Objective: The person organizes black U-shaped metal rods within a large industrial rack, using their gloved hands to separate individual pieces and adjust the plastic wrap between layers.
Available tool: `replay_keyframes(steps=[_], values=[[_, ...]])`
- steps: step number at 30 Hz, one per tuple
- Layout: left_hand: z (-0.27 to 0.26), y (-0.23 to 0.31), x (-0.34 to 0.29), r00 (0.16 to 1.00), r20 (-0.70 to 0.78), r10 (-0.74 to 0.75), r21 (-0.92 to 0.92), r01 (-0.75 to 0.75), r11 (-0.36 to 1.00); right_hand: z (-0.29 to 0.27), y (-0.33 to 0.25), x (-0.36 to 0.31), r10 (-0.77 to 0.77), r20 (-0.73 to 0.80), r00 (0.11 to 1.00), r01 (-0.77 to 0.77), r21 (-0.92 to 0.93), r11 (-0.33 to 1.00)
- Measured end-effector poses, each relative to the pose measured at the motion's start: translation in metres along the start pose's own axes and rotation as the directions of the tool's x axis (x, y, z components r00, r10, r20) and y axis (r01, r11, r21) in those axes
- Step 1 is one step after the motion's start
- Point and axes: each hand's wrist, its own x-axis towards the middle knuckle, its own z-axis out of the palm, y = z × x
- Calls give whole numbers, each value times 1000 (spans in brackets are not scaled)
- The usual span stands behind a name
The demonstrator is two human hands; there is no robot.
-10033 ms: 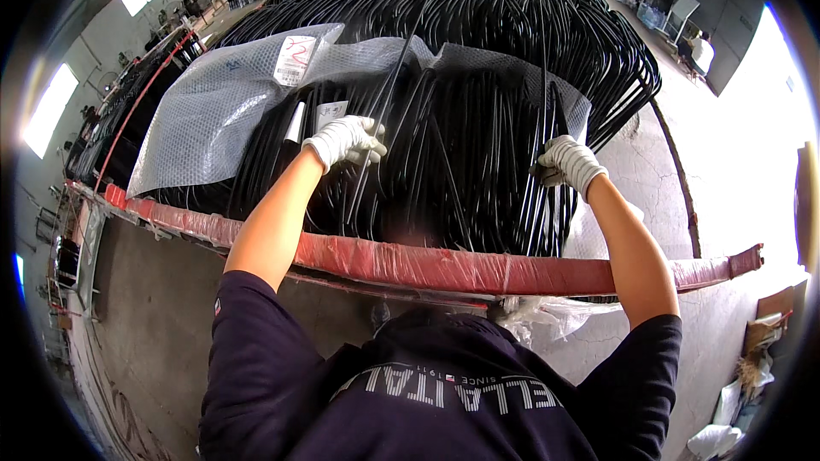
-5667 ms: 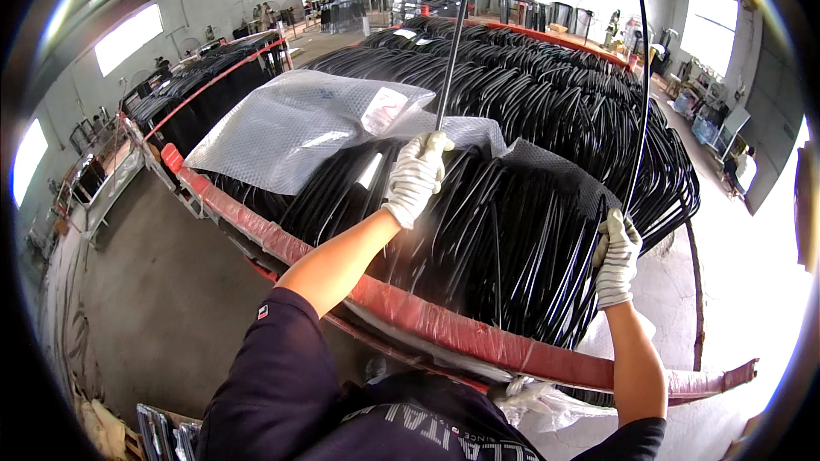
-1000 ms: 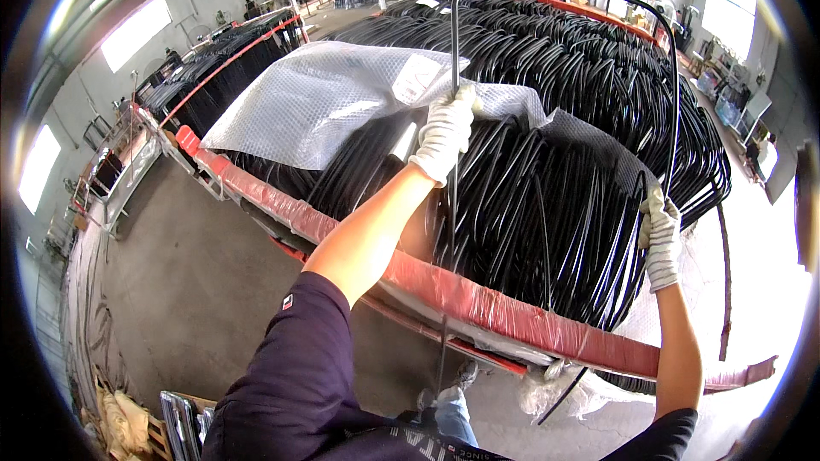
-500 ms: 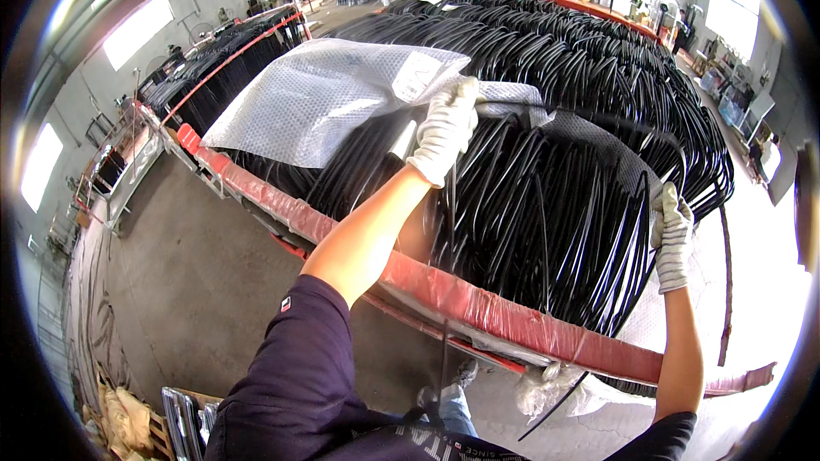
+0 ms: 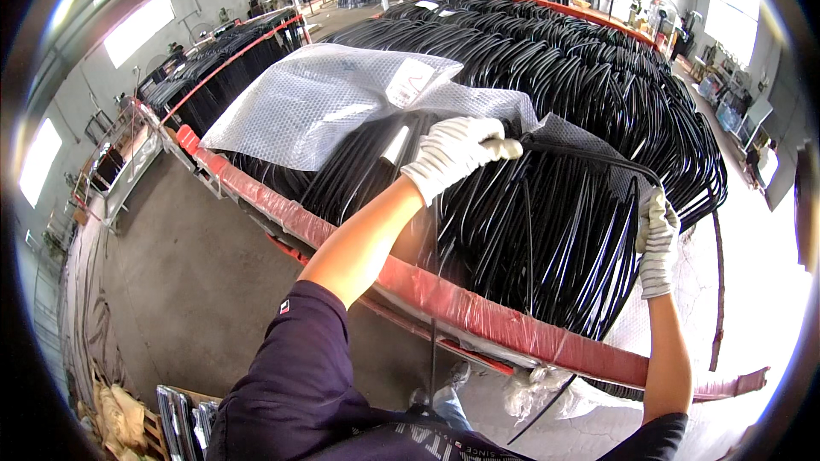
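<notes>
Across the rack lies a thick bundle of glossy black strip loops (image 5: 555,235); their exact kind I cannot tell. My left hand (image 5: 457,154), in a white striped glove, is closed at the near end of a raised black strip (image 5: 589,154). On the right, my gloved right hand (image 5: 659,239) grips the strip's other end, fingers wrapped round it. Between my hands the strip runs fairly straight over the other loops. A clear bubble-wrap bag (image 5: 299,102) with a white label (image 5: 410,83) covers the bundle's left part, and bubble wrap also shows behind the strip.
A red, plastic-wrapped rail (image 5: 478,305) runs along the rack's near edge. Crumpled clear plastic (image 5: 547,394) hangs beneath it. A second rack of black pieces (image 5: 226,60) stands at the left. Cardboard and wrapped bundles (image 5: 184,414) lie at the lower left.
My left hand has moved slightly right and toward me, its fingers turning to the right. My right hand has shifted a little left. The strip between them now shows more clearly.
</notes>
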Motion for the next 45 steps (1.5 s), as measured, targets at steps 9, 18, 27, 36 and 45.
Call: replay_keyframes(steps=[9,18,27,36,45], values=[[27,39,-5,950,-89,299,247,-270,931,2,8,-4,27,181,983,-46,101,994],[50,53,-14,877,-71,476,272,-442,855,26,-25,-35,181,472,863,-173,-60,983],[51,63,-22,856,-74,512,244,-482,842,28,-35,-37,264,590,763,-199,-174,964],[43,60,-22,881,-25,473,161,-464,871,31,-31,-36,226,605,764,-101,-234,967],[12,41,-13,967,4,254,167,-251,954,26,-47,-30,50,250,967,73,-457,886]])
